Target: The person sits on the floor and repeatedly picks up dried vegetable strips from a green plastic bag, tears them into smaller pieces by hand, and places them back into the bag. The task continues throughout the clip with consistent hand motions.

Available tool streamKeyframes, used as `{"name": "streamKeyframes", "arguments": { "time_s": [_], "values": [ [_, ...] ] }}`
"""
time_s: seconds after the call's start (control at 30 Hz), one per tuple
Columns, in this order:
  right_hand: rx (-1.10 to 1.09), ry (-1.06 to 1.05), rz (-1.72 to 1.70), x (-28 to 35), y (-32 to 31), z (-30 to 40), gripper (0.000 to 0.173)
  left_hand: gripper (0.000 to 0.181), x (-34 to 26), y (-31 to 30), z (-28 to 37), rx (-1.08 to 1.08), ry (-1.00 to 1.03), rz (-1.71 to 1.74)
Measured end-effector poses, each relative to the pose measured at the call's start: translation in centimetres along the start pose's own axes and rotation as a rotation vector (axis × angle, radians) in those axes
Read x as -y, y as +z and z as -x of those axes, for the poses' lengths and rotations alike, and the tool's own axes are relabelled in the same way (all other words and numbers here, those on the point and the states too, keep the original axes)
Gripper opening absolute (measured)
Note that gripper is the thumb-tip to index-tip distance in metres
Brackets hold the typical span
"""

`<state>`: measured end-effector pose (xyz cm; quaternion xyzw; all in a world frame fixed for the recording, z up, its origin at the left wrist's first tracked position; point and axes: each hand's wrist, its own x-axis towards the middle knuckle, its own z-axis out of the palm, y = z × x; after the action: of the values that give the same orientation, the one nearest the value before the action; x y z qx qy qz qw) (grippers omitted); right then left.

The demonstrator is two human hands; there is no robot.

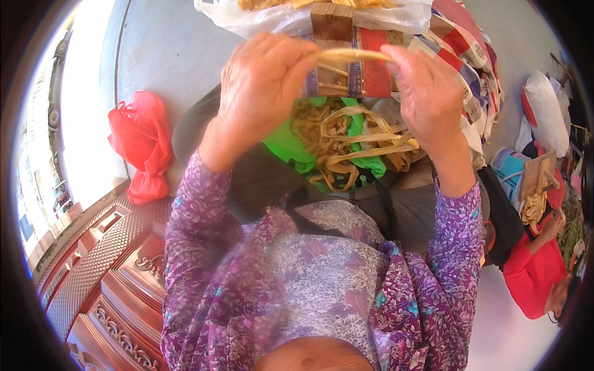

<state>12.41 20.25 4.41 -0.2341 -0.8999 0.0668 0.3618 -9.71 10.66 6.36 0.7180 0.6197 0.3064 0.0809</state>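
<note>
Between my two hands stretches a pale yellow strip of dried plant-like material, held level at chest height. The fingers of my left hand pinch one end, and those of my right hand pinch the other. Just behind the strip is a wooden stand with an upright block; a red band and printed tape wrap it. Below my hands, a green plastic bag lies across my lap, with loose tan strips in and over it.
Beyond the block is a white plastic bag of similar strips. Patterned cloth hangs at the right. A tied red plastic bag stands on the floor at left, near an ornate metal door. A person in red sits at far right.
</note>
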Motion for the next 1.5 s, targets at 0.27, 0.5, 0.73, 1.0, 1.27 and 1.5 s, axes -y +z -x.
{"name": "streamKeyframes", "arguments": {
  "time_s": [0.27,0.5,0.73,1.0,1.27,1.5],
  "values": [
    [0.224,0.158,0.095,-4.4,2.6,3.1,0.013,0.016,4.8,2.0,1.0,-0.102,-0.147,-0.230],
    [0.081,0.193,-0.196,-1.2,-0.1,6.3,0.024,0.016,-0.1,-0.3,6.0,0.088,-0.149,-0.049],
    [0.155,-0.254,-0.112,5.3,0.4,5.6,0.034,0.030,-3.7,1.3,8.9,0.173,-0.559,0.797],
    [0.133,-0.034,-0.368,5.1,-1.5,8.7,0.033,0.030,-8.0,-2.2,11.4,0.726,-0.827,1.425],
    [0.565,0.471,-1.059,10.4,-3.0,10.3,0.032,0.017,-8.4,-2.5,11.3,0.177,-0.367,1.656],
    [0.730,0.858,-1.506,9.6,-5.0,8.5,0.031,0.023,-9.4,-0.7,10.7,0.228,0.208,0.108]
  ]
}}
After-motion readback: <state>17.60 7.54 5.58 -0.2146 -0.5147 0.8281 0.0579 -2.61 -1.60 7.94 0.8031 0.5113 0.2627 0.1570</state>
